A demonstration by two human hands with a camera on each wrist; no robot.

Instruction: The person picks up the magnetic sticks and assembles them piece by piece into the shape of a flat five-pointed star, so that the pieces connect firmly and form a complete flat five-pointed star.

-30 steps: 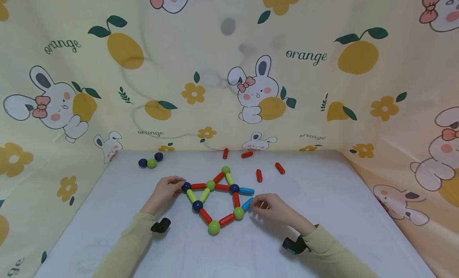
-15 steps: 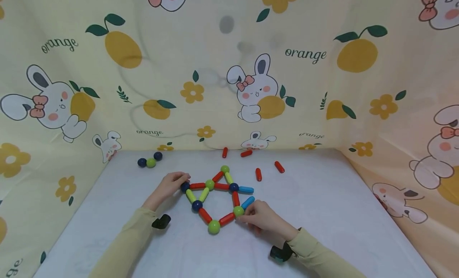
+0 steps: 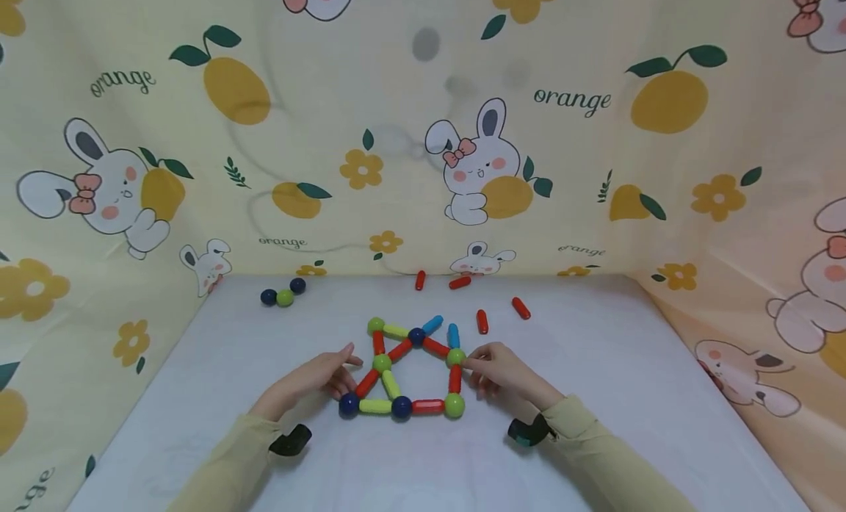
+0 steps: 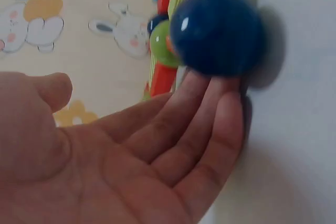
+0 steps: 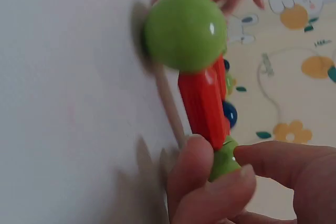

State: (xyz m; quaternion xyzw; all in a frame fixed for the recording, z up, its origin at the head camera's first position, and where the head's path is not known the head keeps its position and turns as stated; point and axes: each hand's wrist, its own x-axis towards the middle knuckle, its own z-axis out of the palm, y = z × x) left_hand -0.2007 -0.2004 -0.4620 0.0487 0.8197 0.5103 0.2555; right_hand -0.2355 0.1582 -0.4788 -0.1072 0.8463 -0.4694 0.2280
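A flat frame of colored rods and balls, like a magnetic stick-and-ball toy, lies on the table between the hands. My left hand (image 3: 313, 383) is at its left side; relaxed fingers touch the near-left navy ball (image 4: 220, 32), with the thumb held away. At the right side, my right hand (image 3: 505, 372) pinches a green ball (image 5: 224, 160) between thumb and fingers. A red rod (image 5: 202, 106) joins that ball to the near-right green ball (image 3: 454, 405). Two blue rods, one on the far navy ball (image 3: 416, 336) and one on the pinched ball, point away from me.
Several loose red rods, one of them a red rod (image 3: 482, 322), lie beyond the frame at the back right. Two navy balls and a green ball (image 3: 285, 297) sit together at the back left. A printed cloth (image 3: 396, 203) hangs behind the table (image 3: 562, 328).
The frame has turned counterclockwise, so the blue rods now point away instead of right. The left hand came nearer with the navy corner; the right hand moved slightly away with the green ball.
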